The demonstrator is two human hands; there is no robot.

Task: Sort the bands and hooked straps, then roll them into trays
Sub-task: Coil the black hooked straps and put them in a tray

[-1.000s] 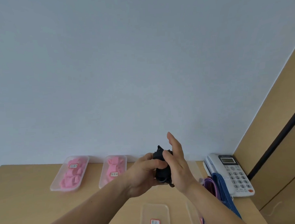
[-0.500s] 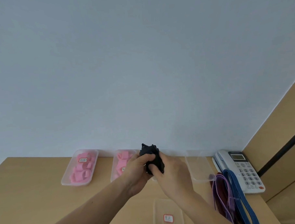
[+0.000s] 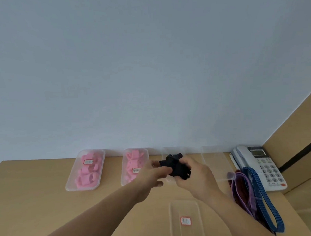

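Two far trays (image 3: 69, 184) held rolled pink bands; three clear trays (image 3: 173, 215) looked empty, and loose bands (image 3: 261, 190) lay beside the phone (image 3: 260, 163), so much probably remained. Left hand (image 3: 153, 173) and right hand (image 3: 198, 178) both gripped a black roll (image 3: 176, 166), lumpy and bunched, above a far clear tray.

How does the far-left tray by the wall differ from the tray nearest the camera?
The far-left tray holds pink bands; the nearest tray looks empty. The far-left tray sits at the back of the desk; the nearest tray lies at the front, partly cut off by the picture's bottom edge. Both are clear plastic and carry a red-bordered label.
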